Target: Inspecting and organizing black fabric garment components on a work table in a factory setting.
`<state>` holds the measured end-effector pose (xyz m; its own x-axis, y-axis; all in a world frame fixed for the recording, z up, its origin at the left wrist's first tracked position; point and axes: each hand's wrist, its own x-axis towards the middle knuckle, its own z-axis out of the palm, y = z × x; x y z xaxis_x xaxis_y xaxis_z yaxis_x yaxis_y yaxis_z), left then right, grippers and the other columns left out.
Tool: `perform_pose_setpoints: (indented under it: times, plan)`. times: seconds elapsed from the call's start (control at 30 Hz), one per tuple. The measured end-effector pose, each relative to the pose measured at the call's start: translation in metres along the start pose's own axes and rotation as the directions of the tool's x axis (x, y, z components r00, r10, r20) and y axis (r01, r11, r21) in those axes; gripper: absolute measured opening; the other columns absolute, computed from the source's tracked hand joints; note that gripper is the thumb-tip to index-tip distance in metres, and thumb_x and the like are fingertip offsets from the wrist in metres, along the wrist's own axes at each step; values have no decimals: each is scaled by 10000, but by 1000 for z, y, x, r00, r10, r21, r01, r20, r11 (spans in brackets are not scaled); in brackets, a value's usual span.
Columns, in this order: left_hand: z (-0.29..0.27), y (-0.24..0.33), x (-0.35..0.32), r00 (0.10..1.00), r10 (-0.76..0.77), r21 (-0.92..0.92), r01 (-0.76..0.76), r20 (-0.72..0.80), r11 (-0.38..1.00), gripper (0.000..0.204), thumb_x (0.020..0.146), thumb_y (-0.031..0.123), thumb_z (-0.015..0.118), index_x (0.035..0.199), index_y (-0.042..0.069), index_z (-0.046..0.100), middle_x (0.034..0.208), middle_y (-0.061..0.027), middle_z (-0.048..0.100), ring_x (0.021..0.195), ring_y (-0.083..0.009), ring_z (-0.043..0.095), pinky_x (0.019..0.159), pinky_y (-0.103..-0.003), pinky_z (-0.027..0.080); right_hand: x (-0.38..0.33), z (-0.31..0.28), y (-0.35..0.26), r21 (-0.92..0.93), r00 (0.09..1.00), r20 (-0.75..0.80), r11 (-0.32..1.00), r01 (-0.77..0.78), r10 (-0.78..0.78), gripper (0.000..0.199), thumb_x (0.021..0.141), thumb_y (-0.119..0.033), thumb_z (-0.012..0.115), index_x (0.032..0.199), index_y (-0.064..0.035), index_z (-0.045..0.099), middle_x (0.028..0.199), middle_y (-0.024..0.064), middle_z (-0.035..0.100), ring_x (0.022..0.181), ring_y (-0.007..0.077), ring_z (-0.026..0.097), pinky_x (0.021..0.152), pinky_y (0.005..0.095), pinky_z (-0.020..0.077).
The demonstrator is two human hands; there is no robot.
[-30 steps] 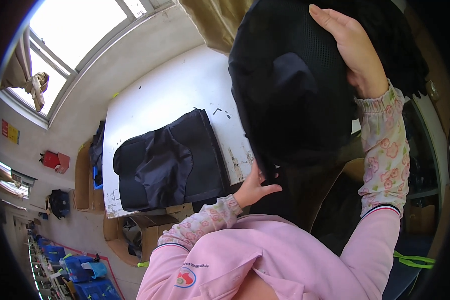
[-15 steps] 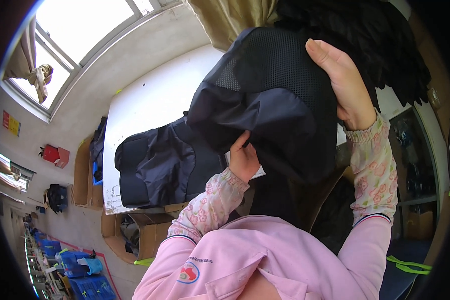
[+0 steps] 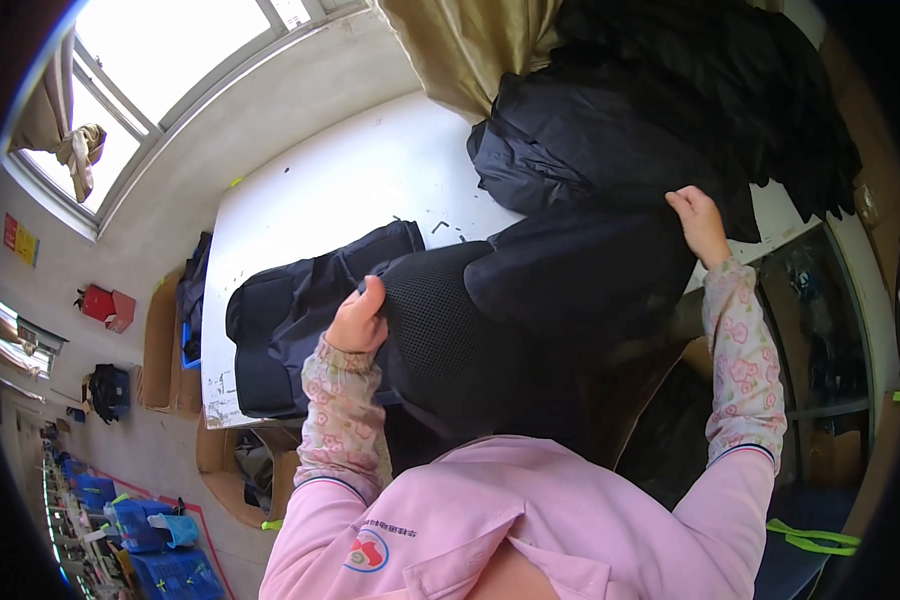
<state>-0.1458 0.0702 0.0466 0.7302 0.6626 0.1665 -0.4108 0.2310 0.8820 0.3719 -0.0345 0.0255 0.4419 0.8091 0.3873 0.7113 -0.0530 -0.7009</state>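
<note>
Black garment [image 3: 530, 320] lay partly on the white tabletop [image 3: 330, 190] and partly draped over its near edge toward the person, its mesh-lined side turned up. The left hand [image 3: 358, 318] gripped the mesh edge with its fingers [image 3: 368, 292] curled shut on the fabric; the right hand [image 3: 698, 222] pinched the far corner of the same garment, fingers closed on the cloth. Left of the garment on the tabletop rested another flat black piece [image 3: 290, 320], and beyond the garment sat a heap of dark clothing [image 3: 610, 130] under a tan curtain [image 3: 460, 45]. To lay it well, it seemed wise to keep both grips level, draw the fabric taut between them, and avoid dragging the neighbouring piece.
</note>
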Motion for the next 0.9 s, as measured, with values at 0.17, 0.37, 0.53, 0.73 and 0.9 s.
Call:
perform_pose_setpoints:
  times: [0.17,0.37,0.53,0.73,0.9]
  plan:
    - [-45,7,30,960,125,131,-95,-251,987,302,979,220,534,1174,-2,597,1118,-108,651,1029,-201,626,903,-323,486,-15,-59,-137,764,925,380,566,-310,-7,312,943,-193,588,1183,0,538,1070,37,631,957,113,623,833,247,508]
    - [-40,-24,89,915,-96,-98,62,-391,993,218,976,185,530,1123,33,584,1039,-101,671,919,-208,670,768,-344,572,-10,-71,-279,860,899,271,507,-65,-344,340,905,-174,623,1159,42,553,1044,121,655,828,124,656,685,224,531]
    - [-10,-67,111,924,-255,-179,210,-284,961,230,985,205,499,1112,34,586,1046,-93,664,897,-203,669,762,-347,573,15,-6,-387,915,790,326,384,-125,-520,391,864,-107,651,1171,97,522,1000,153,661,785,202,679,653,245,543]
    - [-22,-44,80,957,-219,-114,201,-188,973,241,983,214,497,1117,35,587,1044,-93,660,898,-202,667,765,-349,572,25,33,-442,893,776,382,416,-172,-501,263,850,-66,668,985,143,582,914,180,644,762,294,680,659,354,575]
    - [-77,-6,19,962,-164,-113,142,-217,983,249,981,220,495,1121,36,588,1042,-92,658,899,-201,665,768,-351,572,41,33,-421,933,740,359,239,-268,-569,442,824,-97,705,1147,141,520,978,151,640,735,201,656,606,280,538]
